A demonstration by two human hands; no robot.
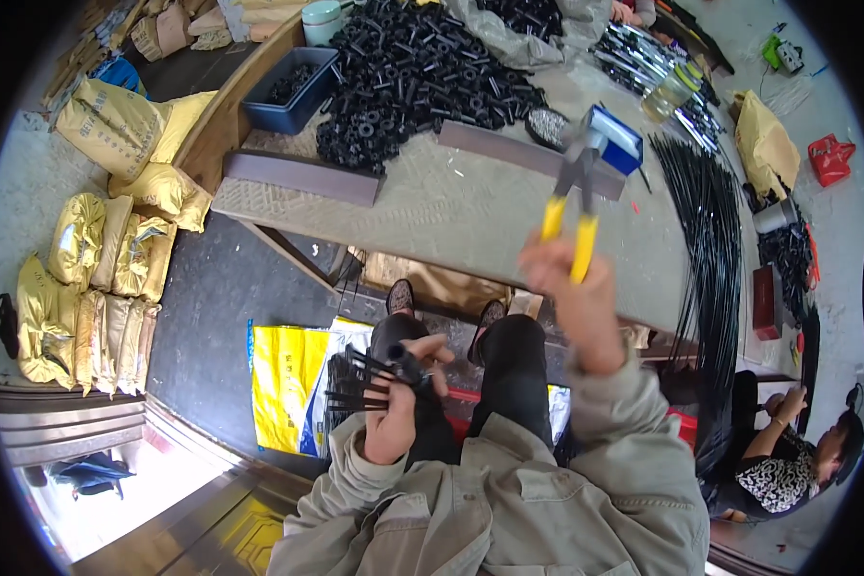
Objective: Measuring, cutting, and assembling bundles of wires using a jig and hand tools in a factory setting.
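Note:
In my raised right hand (581,288) is a pair of pliers (582,178) with yellow handles, held over the table's front edge. The fingers close round the handles, and the grey head is smeared by motion. Over my lap, my left hand (394,427) grips a bundle of thin black rods (350,384) whose ends stick out to the left. A short black tubular piece (403,363) sits at the fingers of that hand. On the table, a large heap of black plastic parts (413,82) lies beyond both hands.
Low brown boards (302,180) edge the heap on the table (432,206). A blue bin (283,106), a dish of small metal pieces (547,127) and a blue box (616,139) stand there. Long black rods (706,230) hang off the right side. Yellow sacks (82,230) are stacked left; another person (787,461) sits right.

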